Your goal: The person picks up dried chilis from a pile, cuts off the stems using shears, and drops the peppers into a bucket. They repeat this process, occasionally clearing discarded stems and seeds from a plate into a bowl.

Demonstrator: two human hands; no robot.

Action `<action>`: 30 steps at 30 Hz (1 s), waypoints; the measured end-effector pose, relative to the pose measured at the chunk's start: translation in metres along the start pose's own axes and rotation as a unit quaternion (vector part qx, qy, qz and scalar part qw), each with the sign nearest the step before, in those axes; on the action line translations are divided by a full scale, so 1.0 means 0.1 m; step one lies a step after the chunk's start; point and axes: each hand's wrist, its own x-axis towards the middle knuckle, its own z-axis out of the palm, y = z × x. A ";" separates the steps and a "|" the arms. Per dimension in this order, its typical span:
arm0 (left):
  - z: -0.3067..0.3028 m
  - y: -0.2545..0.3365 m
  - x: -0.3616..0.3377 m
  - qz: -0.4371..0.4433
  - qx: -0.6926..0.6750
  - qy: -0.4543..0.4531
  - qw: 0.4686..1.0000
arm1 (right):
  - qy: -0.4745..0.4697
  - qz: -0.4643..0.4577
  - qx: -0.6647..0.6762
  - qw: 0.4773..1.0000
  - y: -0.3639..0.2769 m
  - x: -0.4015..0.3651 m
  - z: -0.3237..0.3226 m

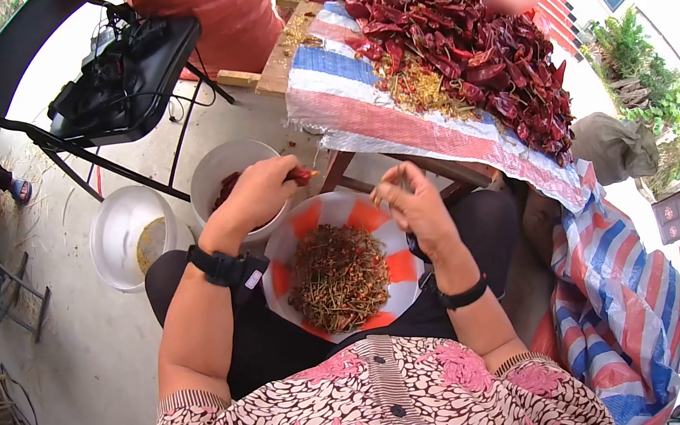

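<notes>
My left hand (260, 191) is closed round a dried red chili pepper (300, 176), whose end pokes out past the fingers. Curled with fingertips close together, my right hand (417, 202) is a little to the right; whatever it may pinch is too small to make out. Below both hands, an orange-and-white bowl (402, 266) rests on my lap, full of chili stems (336, 278). Under my left forearm stands a white bucket (211, 163) with some red chilies inside, partly hidden by the arm.
Dried chilies (456, 48) are heaped on a striped woven sheet (341, 95) over a wooden table. A second white bucket (104, 237) and a black folding chair (105, 115) stand left. A red sack (209, 22) is behind. Other people sit far left and across the table.
</notes>
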 end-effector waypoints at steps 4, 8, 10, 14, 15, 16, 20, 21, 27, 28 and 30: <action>0.07 -0.25 -0.16 -0.071 0.250 0.091 0.961 | -0.029 -0.057 -0.356 0.932 0.52 -0.01 -0.11; 0.07 -0.28 -0.22 -0.129 0.293 0.117 0.940 | 0.001 -0.069 -0.394 0.917 0.49 0.11 -0.15; 0.09 -0.24 -0.21 -0.137 0.295 0.029 0.945 | 0.046 -0.147 -0.409 0.900 0.22 0.27 -0.14; 0.17 -0.18 -0.14 -0.122 0.251 -0.124 0.952 | 0.150 -0.186 -0.443 0.864 -0.32 0.91 -0.27; 0.18 -0.15 -0.11 -0.115 0.247 -0.142 0.952 | 0.161 -0.185 -0.465 0.851 -0.45 1.11 -0.31; 0.18 -0.13 -0.08 -0.107 0.243 -0.159 0.951 | 0.173 -0.184 -0.486 0.837 -0.58 1.31 -0.34; 0.15 -0.05 0.05 -0.109 0.189 -0.222 0.950 | 0.235 -0.189 -0.578 0.758 -0.68 2.17 -0.57; 0.15 -0.07 0.07 -0.086 0.178 -0.218 0.956 | 0.240 -0.195 -0.586 0.749 -0.69 2.29 -0.55; 0.15 -0.05 0.16 -0.106 0.127 -0.197 0.966 | 0.232 -0.157 -0.611 0.740 -0.65 2.59 -0.49; 0.15 -0.06 0.18 -0.108 0.141 -0.203 0.963 | 0.233 -0.171 -0.601 0.745 -0.65 2.63 -0.51; 0.14 -0.06 0.19 -0.110 0.121 -0.193 0.967 | 0.237 -0.193 -0.579 0.756 -0.65 2.62 -0.51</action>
